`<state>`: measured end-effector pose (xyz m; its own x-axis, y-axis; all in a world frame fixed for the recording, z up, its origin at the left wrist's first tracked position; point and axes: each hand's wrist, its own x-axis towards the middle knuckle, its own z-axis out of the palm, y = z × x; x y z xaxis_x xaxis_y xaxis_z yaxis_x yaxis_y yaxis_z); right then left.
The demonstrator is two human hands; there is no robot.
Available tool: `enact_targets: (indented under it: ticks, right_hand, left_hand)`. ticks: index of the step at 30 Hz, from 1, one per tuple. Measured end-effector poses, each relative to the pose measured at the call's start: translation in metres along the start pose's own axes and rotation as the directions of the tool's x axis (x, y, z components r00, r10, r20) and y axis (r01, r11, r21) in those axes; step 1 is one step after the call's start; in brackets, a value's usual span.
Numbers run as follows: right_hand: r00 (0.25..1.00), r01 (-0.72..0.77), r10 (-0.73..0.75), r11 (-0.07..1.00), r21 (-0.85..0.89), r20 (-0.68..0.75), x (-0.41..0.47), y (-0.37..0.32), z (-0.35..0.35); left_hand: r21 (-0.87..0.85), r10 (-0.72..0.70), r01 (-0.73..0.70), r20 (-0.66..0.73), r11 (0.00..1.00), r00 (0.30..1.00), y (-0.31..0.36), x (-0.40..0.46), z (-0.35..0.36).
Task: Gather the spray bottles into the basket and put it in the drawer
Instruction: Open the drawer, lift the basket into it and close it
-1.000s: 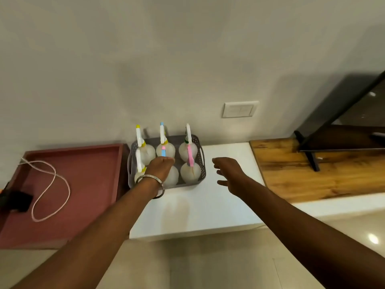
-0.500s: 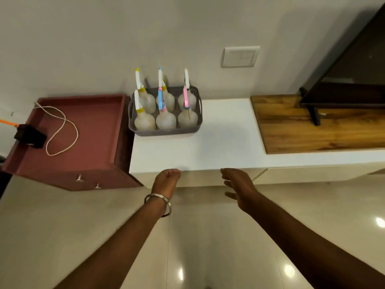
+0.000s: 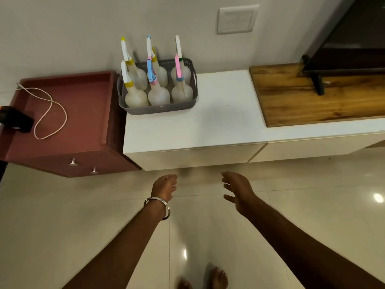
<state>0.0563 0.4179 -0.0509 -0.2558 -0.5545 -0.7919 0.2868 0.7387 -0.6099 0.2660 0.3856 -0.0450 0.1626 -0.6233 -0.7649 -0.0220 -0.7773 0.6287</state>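
White worktop (image 3: 218, 113) runs along the wall; drawer fronts below its edge, all closed as far as visible. Left of it, a red cabinet (image 3: 68, 122) with two small knobs on its front and a looped white cord (image 3: 50, 113) on its top. Right end of the worktop carries a wooden board (image 3: 312, 97).

Grey basket (image 3: 158, 107) sits at the back-left corner of the worktop, just beside the red cabinet. Six spray bottles (image 3: 158, 94) stand upright inside it, two rows of three, long nozzles pointing up. No bottle seen outside the basket. Judgement: gathering looks done; the drawer step remains.

Risks from here:
- Bottles are tall and top-heavy with thin nozzles well above the basket rim. A tilted or one-sided lift could tip them against each other or out.
- Nozzle height may foul the drawer opening; bottles may need laying down. Drawer depth cannot be judged.
- No handle visible on the white fronts; a pull at the wrong edge wastes a move.

Hands, both low in front of the white drawer face, over the floor, well apart from the basket:
- Left hand (image 3: 164, 187): fingers curled into a loose fist, holding nothing, bangle at the wrist. Near the drawer's lower edge; contact not evident.
- Right hand (image 3: 237, 189): fingers spread and relaxed, palm toward the left, empty, touching nothing.
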Motion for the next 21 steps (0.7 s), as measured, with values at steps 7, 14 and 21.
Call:
enact_targets:
  ticks: [7, 14, 21]
  right_hand:
    - [0.995, -0.103, 0.093, 0.938, 0.332, 0.048, 0.045, 0.014, 0.048]
    - [0.988, -0.135, 0.152, 0.725, 0.675, 0.035, 0.134, 0.059, 0.088]
    - [0.987, -0.114, 0.162, 0.634, 0.765, 0.013, 0.225, 0.108, 0.105]
  left_hand:
    - [-0.558, -0.178, 0.235, 0.155, 0.796, 0.972, -0.013, 0.054, 0.008]
    - [-0.806, -0.220, 0.283, 0.194, 0.520, 0.956, -0.056, 0.145, 0.020]
    - [-0.820, -0.224, 0.318, 0.236, 0.476, 0.946, -0.103, 0.234, 0.039]
